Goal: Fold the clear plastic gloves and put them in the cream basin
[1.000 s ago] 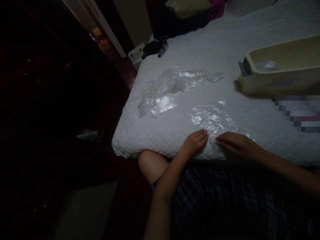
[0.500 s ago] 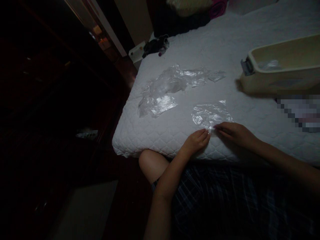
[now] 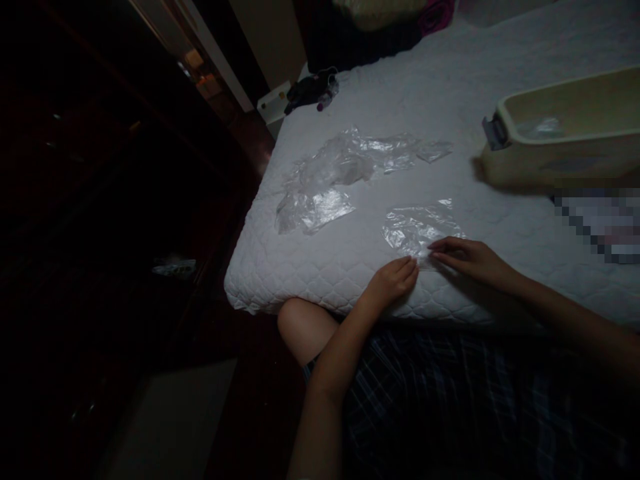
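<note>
A clear plastic bag [image 3: 407, 223] lies flattened and wrinkled on the white quilted mattress, close to its front edge. My left hand [image 3: 395, 279] is closed at the bag's near edge, with its fingertips pinching the plastic. Just to the right, my right hand [image 3: 467, 259] hovers over the bag's near right part, thumb and fingers slightly apart. Whether its fingertips touch the film is hard to tell in the dim light. Farther back on the left, a loose heap of clear plastic bags [image 3: 335, 163] spreads across the mattress.
A cream plastic bin [image 3: 550, 163] with a grey latch stands at the right, some clear plastic inside. Dark items [image 3: 310, 93] lie at the mattress's far left corner. Dark bedding [image 3: 360, 47] is piled at the back. The mattress edge [image 3: 235, 293] drops to a dark floor.
My right hand has risen slightly away from the bag's near edge, and its thumb and fingers have parted. My left hand has stayed in place on the bag.
</note>
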